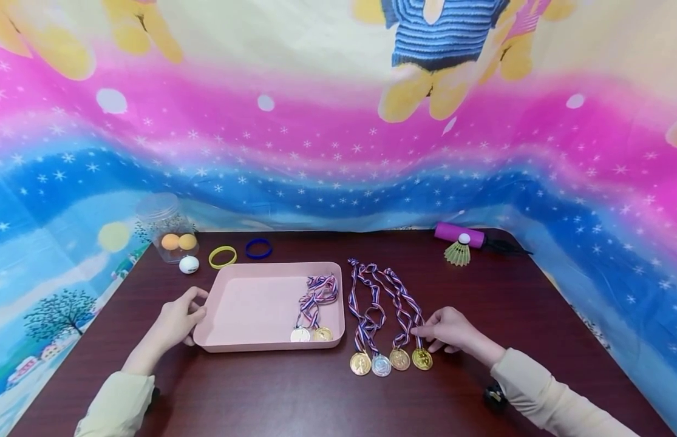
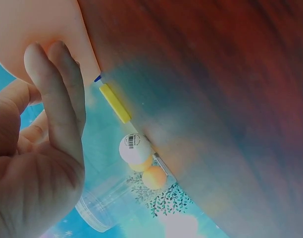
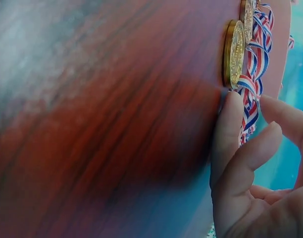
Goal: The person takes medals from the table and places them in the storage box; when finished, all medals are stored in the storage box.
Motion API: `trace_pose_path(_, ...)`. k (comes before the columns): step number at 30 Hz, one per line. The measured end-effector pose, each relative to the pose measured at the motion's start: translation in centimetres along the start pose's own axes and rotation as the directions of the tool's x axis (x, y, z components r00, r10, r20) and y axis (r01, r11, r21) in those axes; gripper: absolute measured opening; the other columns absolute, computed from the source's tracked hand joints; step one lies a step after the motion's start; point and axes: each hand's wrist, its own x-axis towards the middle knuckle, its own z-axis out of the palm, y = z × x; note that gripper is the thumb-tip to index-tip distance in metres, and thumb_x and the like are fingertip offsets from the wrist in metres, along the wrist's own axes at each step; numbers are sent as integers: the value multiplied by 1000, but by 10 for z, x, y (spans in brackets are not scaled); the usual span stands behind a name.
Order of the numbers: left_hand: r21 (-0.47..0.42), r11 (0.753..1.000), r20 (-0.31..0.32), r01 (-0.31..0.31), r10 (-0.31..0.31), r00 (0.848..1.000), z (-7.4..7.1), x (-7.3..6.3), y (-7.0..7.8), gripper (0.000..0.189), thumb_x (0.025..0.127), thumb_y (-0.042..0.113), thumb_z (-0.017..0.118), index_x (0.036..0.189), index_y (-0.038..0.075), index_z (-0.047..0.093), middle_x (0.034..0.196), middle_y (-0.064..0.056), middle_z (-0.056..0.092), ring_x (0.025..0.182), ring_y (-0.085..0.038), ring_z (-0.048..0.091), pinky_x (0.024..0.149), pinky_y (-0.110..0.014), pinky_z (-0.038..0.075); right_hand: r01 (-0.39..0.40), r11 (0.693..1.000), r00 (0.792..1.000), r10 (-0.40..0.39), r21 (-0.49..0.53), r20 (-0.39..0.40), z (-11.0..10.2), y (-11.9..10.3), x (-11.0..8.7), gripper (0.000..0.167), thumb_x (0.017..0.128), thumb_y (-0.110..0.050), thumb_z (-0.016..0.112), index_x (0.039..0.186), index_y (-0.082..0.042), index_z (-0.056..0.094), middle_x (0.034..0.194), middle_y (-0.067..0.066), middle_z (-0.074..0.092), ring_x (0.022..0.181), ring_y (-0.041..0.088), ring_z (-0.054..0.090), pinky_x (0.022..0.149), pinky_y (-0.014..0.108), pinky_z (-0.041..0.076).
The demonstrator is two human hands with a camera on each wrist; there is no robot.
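I'm judging this partway: 2 round metal medals (image 1: 323, 334) on red-white-blue ribbons (image 1: 316, 297) are lying inside the shallow pink rectangular tray (image 1: 251, 309), 4 more medals (image 1: 360, 363) outside on the dark-brown worktop (image 1: 272, 394). My left fingers (image 2: 55, 94) are touching the tray, unclenched; my right fingers (image 3: 229, 121) are flanking 1 ribbon, pinch uncertain.

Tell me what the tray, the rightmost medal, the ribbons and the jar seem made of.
Pink tray: probably matte moulded plastic, given its smooth, rounded walls. Rightmost gold medal: shiny metal or metallic-coated plastic; its raised relief glints. Striped ribbons: apparently fabric, softly twisting and draping. Jar: clear, glossy plastic or glass; an orange ball shows through.
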Motion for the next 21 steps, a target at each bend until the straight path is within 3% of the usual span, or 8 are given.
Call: trace_pose_path(21,-4,1000,3,7,-7,1000,0,0,1,32,96,5,46,127,0,42,90,-18,63,52,-17,58,43,-33,54,40,999,998,-40,13,-57,7,1,1,16,81,-13,72,76,-3,61,63,2,57,44,9,56,36,16,29)
